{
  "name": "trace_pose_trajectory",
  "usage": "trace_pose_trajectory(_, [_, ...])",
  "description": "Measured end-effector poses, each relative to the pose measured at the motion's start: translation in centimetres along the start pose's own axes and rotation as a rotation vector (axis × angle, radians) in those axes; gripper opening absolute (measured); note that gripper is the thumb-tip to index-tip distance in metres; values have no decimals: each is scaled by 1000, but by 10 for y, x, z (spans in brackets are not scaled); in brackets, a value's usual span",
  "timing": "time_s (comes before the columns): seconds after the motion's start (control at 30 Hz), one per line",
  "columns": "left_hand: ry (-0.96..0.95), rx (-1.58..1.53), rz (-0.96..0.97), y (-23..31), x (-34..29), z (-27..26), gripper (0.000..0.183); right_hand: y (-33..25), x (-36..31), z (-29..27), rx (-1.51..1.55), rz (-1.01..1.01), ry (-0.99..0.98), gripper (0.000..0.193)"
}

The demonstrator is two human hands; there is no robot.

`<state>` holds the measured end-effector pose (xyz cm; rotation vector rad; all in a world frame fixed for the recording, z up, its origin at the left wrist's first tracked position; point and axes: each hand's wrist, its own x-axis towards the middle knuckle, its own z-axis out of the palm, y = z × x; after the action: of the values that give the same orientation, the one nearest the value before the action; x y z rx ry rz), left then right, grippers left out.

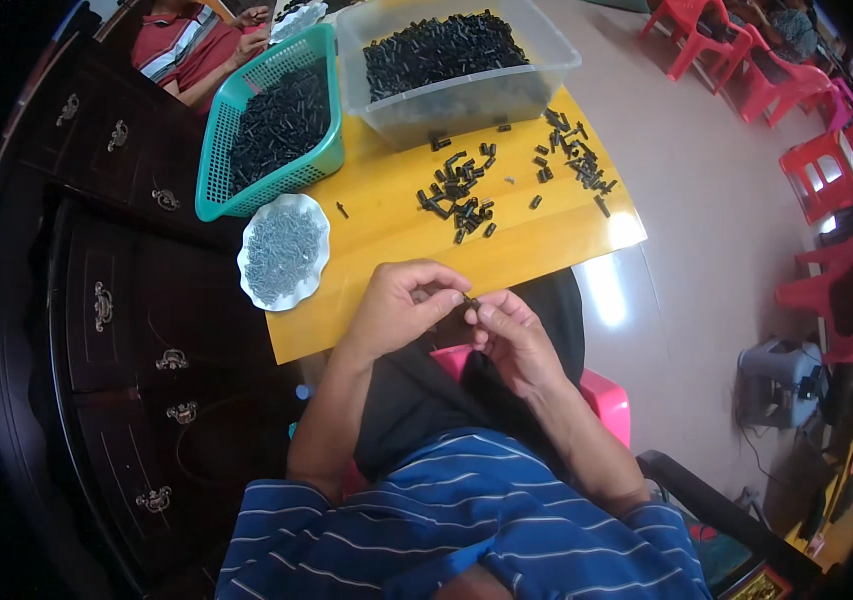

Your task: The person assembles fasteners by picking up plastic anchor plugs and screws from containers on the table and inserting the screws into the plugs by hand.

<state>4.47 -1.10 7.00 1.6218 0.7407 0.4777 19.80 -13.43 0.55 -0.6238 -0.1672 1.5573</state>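
Observation:
Just over the near edge of the yellow table [387, 235], my left hand [395, 305] and my right hand [515, 338] meet fingertip to fingertip. Between them they pinch a small dark part [471, 301], mostly covered by the fingers. Beyond my hands lies a loose pile of short black cylindrical pieces [459, 185]. Farther right is a second scatter of black pieces [583, 160], some looking longer and thinner. A white scalloped dish [321, 265] full of small silvery metal pieces [282, 250], perhaps screws or pins, stands left of my left hand.
A green perforated basket [209, 180] and a translucent plastic bin [467, 108], both holding black pieces, stand at the back. Dark drawers [117, 300] line the left side. Another person in a red shirt [182, 50] sits at the far left. Red plastic chairs [817, 170] stand at right.

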Motion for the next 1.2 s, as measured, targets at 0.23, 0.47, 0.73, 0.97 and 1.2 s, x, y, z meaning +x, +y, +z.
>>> trace_pose_trajectory(0.23, [-1, 66, 34, 4, 1, 2, 13, 2, 0, -1, -75, -48, 21, 12])
trace_pose_trajectory(0.47, [-3, 186, 84, 11, -1, 4, 10, 6, -1, 4, -259, -191, 89, 8])
trace_pose_trajectory(0.73, [-98, 312, 361, 15, 3, -3, 10, -1, 1, -12, 79, 112, -100, 7])
trace_pose_trajectory(0.97, [-168, 303, 434, 19, 2, -1, 13, -4, 2, -16, 406, 397, -170, 8])
trace_pose_trajectory(1.2, [-197, 299, 436, 14, 5, -4, 19, 0, 0, -7, 356, 336, -139, 7])
